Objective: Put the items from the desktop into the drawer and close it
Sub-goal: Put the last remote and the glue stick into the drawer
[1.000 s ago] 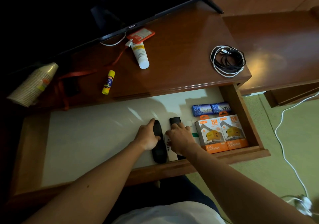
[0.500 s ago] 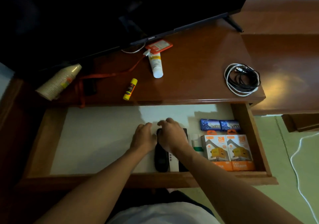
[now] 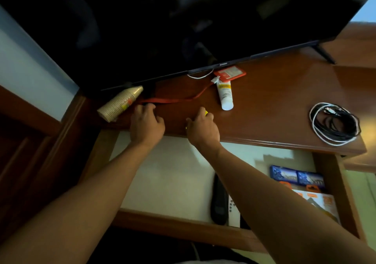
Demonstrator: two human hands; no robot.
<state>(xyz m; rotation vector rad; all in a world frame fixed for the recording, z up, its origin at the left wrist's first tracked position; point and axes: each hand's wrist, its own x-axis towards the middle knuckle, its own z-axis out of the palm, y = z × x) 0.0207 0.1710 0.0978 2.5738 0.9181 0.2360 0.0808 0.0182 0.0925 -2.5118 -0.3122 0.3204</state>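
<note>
R hand (image 3: 203, 129) curled on glue stick (image 3: 206, 112); L hand (image 3: 147, 126) touches lanyard (image 3: 173, 100).

Both arms are reaching forward; the left hand (image 3: 147, 124) is curling its fingers (image 3: 149, 107) loosely, the right hand (image 3: 202, 129) is closing its own.

Hardly any lettering can be read here. The bottom bezel of the television (image 3: 223, 64) carries a small brand mark, too tiny to make out. The red card holder (image 3: 230, 73) and the white tube (image 3: 224, 95) both bear print that is blurred beyond reading. In the drawer (image 3: 333, 192), the orange charger box (image 3: 323, 201) and the blue packets (image 3: 296, 177) show markings, none legible
</note>
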